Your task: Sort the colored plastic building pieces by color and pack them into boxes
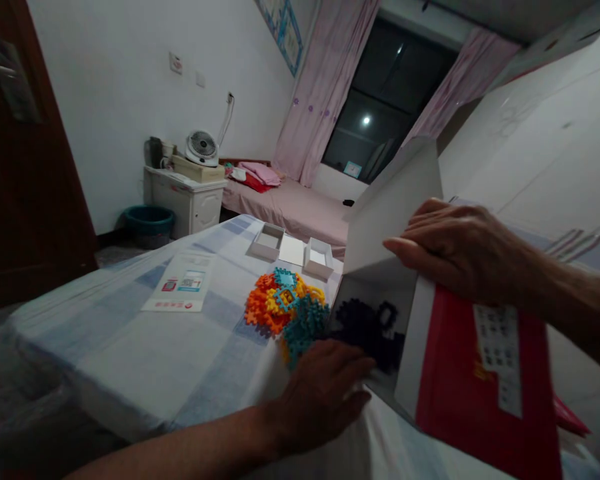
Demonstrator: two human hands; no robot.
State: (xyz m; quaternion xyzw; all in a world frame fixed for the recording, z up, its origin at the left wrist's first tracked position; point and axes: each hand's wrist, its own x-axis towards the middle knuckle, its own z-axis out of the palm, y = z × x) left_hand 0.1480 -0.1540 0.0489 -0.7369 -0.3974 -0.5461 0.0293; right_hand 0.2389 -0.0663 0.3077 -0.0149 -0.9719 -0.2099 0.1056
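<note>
My right hand [450,250] grips the upper wall of a large box [480,373], red outside and pale inside, with a printed label on its side. The box is tipped toward the left, and its lid [395,200] stands raised behind. Dark gear-shaped plastic pieces [365,327] lie inside its opening. My left hand [325,393] is low in front of the opening, fingers stretched out toward the box and thumb apart, seemingly empty. Just beyond it lie teal interlocking pieces [305,320], beside a heap of orange ones [265,303] with some yellow among them.
Small white boxes [269,241] and a printed leaflet [180,283] lie on the checked tablecloth [130,360]. Past the table are a bed [300,207], a white cabinet [205,203] with a fan [201,147], and a teal basin [149,223] on the floor.
</note>
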